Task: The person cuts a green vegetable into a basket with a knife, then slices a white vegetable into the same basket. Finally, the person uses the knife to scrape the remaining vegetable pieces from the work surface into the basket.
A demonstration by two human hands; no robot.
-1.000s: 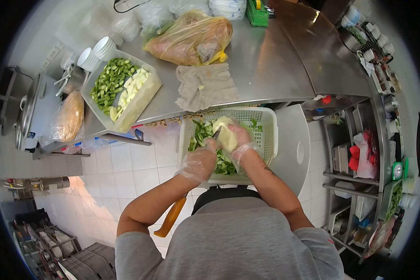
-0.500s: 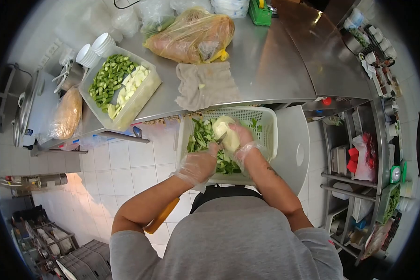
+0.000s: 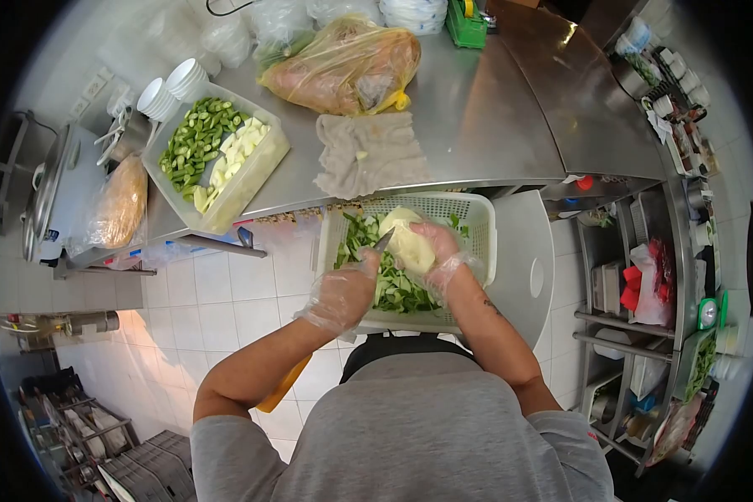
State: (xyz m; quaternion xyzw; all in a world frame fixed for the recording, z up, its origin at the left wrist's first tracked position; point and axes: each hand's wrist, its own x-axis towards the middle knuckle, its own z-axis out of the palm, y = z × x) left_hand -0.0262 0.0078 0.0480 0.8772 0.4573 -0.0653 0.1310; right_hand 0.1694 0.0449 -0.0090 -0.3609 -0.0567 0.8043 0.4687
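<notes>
My left hand [image 3: 343, 289], in a clear plastic glove, is closed around a small knife [image 3: 384, 241]. The blade points up and right, its tip right by a pale, peeled gourd [image 3: 411, 244]. My right hand [image 3: 440, 249], also gloved, grips the gourd from its right side. Both hands are over a white perforated basket [image 3: 484, 224]. Cut green vegetable pieces [image 3: 400, 291] lie in the basket, beneath the gourd and hands.
On the steel counter [image 3: 494, 125] are a tub [image 3: 263, 171] of cut green and pale vegetables, a crumpled cloth [image 3: 368, 155] and a yellow plastic bag [image 3: 343, 67] with contents. A grey-white stool [image 3: 527, 263] stands right of the basket. Loaded shelves [image 3: 623, 330] line the right.
My left hand has moved left and a little down with the knife, drawing the blade back from the gourd's face. The gourd has tilted slightly in my right hand.
</notes>
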